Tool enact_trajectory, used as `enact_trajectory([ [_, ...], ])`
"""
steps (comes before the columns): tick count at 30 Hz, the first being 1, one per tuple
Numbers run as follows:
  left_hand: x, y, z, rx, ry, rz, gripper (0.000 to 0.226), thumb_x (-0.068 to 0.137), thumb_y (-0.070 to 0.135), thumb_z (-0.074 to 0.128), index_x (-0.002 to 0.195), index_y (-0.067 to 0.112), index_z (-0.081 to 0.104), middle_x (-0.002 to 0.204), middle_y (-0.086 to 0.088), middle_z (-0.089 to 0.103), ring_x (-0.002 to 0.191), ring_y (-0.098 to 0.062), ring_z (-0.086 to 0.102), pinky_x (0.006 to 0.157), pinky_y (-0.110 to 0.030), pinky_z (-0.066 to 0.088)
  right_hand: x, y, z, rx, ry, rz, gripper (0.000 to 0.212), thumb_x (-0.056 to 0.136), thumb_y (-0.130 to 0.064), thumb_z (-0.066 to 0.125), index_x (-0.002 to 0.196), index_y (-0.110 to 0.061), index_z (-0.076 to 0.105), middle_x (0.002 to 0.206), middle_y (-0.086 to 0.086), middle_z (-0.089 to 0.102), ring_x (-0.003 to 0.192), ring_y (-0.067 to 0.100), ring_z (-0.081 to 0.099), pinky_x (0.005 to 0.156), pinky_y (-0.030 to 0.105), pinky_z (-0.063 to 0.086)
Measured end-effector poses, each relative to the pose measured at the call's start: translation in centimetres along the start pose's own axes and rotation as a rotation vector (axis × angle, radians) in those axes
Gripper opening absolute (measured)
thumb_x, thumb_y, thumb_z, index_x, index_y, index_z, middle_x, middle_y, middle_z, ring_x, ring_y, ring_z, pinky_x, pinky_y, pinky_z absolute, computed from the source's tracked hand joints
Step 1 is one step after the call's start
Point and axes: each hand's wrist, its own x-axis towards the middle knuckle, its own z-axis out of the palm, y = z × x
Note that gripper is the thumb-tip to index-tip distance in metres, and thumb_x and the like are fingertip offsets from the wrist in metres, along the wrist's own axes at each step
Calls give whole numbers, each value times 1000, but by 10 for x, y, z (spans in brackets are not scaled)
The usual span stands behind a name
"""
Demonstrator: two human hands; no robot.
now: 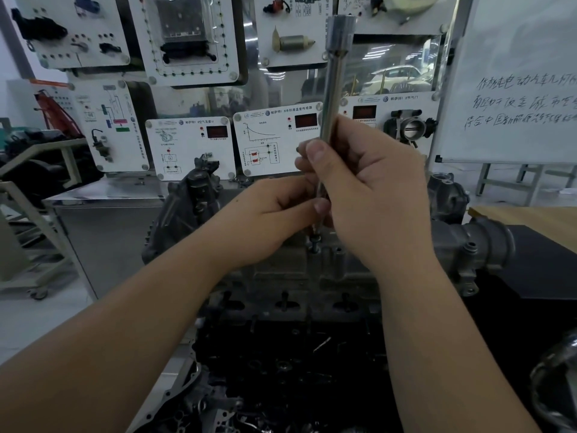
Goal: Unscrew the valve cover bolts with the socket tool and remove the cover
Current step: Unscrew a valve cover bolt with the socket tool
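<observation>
While the right hand (371, 195) curls its fingers (318, 151) round the socket tool (335, 85), the left hand (268, 214) pinches the shaft lower down. Nearly upright, the tool has its wide socket end at the top and its lower end above a bolt (314, 242) standing on the grey engine (312, 270). Training panels (268, 142) stand far behind, and a whiteboard (515, 89) is at far right.

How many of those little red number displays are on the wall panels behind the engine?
3. One red display on the panel left of the hands, one just left of the raised socket tool, one right of it. The hands may hide others.
</observation>
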Motion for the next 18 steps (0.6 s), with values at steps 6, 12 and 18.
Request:
enact_trajectory([
  [6,3,-1,2,29,49,-10,30,94,33,64,113,10,67,104,-17,72,97,-39,69,86,-58,54,-1,0,3,-53,27,-33,35,98,-23,66,133,-19,64,96,-14,74,94,1,70,82,25,59],
  [12,2,1,1,-27,31,-25,44,96,40,57,113,1,67,106,-30,69,96,-49,65,86,-67,51,-2,-1,3,-57,60,-35,13,97,-22,63,100,-17,74,80,-5,72,75,13,70,68,37,61],
  [18,1,-1,1,-2,24,-4,38,95,39,57,114,9,69,106,-18,73,99,-42,68,88,-60,54,-1,-1,1,-59,29,-29,32,101,-23,58,133,-20,62,90,-8,74,86,8,72,68,32,62],
])
